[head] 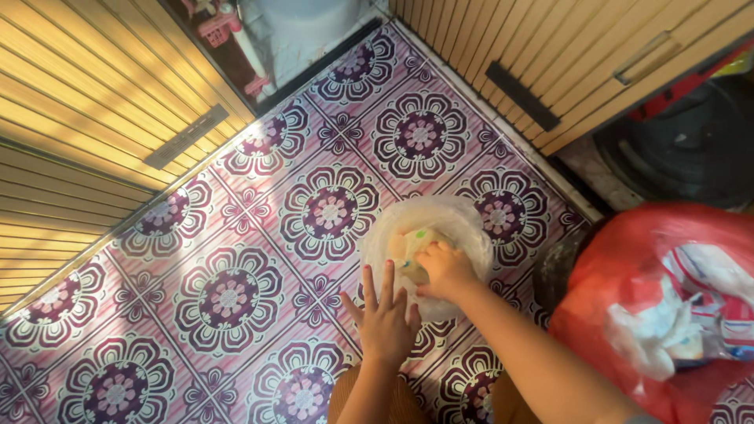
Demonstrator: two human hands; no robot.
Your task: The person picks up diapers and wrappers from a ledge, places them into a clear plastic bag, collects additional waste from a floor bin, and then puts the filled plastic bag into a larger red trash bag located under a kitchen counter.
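hands (416, 294) in crinkly clear plastic bag (463, 228)

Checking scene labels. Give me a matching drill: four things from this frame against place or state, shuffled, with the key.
Things:
1. left hand
2. right hand
3. red bag
4. wooden drawers

Descriptions:
A. top right, by the floor's edge
B. open, fingers spread, beside the clear bag
C. at the right, stuffed with crumpled wrappers
D. reaching into the clear bag

Pairs: 1-B, 2-D, 3-C, 4-A
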